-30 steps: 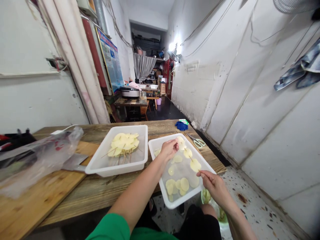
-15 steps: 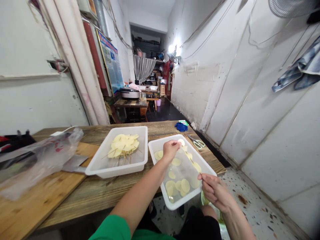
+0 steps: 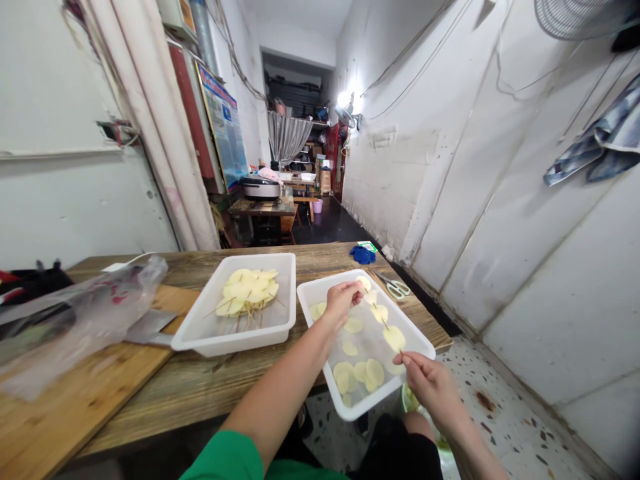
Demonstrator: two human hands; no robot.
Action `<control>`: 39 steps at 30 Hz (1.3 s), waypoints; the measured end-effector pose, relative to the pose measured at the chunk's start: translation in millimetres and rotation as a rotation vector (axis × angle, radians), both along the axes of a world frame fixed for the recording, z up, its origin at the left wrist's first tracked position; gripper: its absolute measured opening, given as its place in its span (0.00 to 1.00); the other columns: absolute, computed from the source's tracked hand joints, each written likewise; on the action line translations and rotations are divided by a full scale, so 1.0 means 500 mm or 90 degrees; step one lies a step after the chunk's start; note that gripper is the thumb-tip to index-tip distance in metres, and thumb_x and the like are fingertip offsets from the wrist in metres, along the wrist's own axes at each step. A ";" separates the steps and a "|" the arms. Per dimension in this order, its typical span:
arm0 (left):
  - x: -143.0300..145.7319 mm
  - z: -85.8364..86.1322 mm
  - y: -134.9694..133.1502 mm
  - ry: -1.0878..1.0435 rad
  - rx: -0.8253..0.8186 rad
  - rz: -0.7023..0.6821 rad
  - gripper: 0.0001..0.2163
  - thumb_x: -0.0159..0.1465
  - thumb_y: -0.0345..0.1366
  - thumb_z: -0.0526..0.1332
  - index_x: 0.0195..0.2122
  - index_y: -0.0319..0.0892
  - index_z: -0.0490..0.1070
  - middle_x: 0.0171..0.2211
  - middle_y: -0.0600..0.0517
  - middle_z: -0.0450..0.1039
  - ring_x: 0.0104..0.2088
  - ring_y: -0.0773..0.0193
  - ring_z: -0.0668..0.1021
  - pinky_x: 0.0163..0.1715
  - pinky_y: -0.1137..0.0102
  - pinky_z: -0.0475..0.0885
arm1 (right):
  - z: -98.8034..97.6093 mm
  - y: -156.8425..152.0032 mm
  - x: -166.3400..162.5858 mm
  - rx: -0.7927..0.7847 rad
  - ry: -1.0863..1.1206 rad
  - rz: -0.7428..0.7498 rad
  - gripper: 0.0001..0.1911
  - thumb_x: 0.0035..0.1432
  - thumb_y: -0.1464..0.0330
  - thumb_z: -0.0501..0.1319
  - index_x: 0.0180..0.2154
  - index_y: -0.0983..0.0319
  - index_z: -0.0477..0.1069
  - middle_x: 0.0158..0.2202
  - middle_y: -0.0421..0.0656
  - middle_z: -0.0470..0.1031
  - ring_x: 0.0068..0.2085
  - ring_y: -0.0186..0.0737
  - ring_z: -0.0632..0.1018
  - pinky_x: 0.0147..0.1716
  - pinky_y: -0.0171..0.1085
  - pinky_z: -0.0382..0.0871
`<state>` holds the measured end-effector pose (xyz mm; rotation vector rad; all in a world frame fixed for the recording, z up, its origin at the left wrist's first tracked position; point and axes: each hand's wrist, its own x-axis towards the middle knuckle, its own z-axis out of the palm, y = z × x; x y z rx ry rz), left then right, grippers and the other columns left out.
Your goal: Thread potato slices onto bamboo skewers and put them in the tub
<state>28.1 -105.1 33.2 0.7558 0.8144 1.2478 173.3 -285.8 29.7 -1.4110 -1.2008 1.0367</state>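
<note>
My right hand (image 3: 423, 377) pinches the near end of a thin wooden skewer, which slants over the right white tray (image 3: 345, 408). Several pale yellow potato slices (image 3: 395, 339) are threaded along it, spaced apart. At the far end, my left hand (image 3: 344, 299) has its fingers closed on the edge of a round potato slice (image 3: 364, 284). Below both hands, loose potato slices (image 3: 374, 372) lie in the tray. In the left white tray (image 3: 200, 339) is a pile of skewered potato slices (image 3: 249, 288), with skewer ends sticking out toward me.
Green-handled scissors (image 3: 399, 289) lie beyond the right tray, near a blue cloth-like bundle (image 3: 363, 255). On the left are a wooden board (image 3: 125, 373), a broad metal blade (image 3: 150, 325) and a clear plastic bag (image 3: 100, 313). The right tray overhangs the table's front edge.
The skewered slices have turned to show their flat faces more fully. My right hand has dropped slightly and its fingers have shifted. Loose slices in the right tray have slid a little rightward.
</note>
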 end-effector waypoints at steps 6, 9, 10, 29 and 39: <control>-0.006 0.007 -0.001 -0.079 -0.093 -0.043 0.07 0.50 0.31 0.68 0.26 0.35 0.70 0.21 0.51 0.70 0.21 0.72 0.71 0.22 0.76 0.65 | -0.026 -0.002 0.030 0.181 -0.369 -0.076 0.20 0.56 0.55 0.54 0.34 0.61 0.78 0.33 0.49 0.80 0.32 0.46 0.78 0.34 0.40 0.72; -0.005 0.012 0.000 -0.116 -0.133 -0.068 0.05 0.51 0.29 0.66 0.26 0.35 0.69 0.20 0.51 0.69 0.19 0.74 0.69 0.20 0.77 0.63 | -0.023 -0.003 0.044 0.166 -0.362 -0.058 0.20 0.57 0.56 0.53 0.35 0.62 0.78 0.33 0.48 0.80 0.29 0.43 0.77 0.30 0.38 0.72; -0.005 0.014 0.001 -0.127 -0.147 -0.077 0.04 0.52 0.28 0.65 0.26 0.35 0.69 0.20 0.52 0.68 0.19 0.74 0.69 0.20 0.78 0.63 | -0.020 -0.004 0.047 0.155 -0.346 -0.048 0.21 0.57 0.56 0.53 0.35 0.62 0.78 0.31 0.47 0.80 0.27 0.41 0.76 0.28 0.36 0.71; 0.016 -0.003 -0.006 0.003 0.060 0.027 0.07 0.51 0.35 0.64 0.24 0.37 0.69 0.16 0.57 0.62 0.18 0.75 0.64 0.21 0.76 0.58 | -0.044 -0.007 0.062 0.153 -0.377 -0.046 0.20 0.58 0.57 0.53 0.39 0.62 0.78 0.30 0.47 0.79 0.29 0.43 0.77 0.30 0.39 0.72; 0.012 -0.001 -0.005 -0.036 -0.045 0.026 0.08 0.48 0.32 0.67 0.24 0.35 0.70 0.16 0.57 0.62 0.17 0.76 0.63 0.19 0.77 0.56 | -0.060 -0.012 0.057 0.176 -0.339 -0.072 0.19 0.57 0.56 0.55 0.39 0.61 0.79 0.37 0.49 0.80 0.36 0.46 0.79 0.36 0.40 0.75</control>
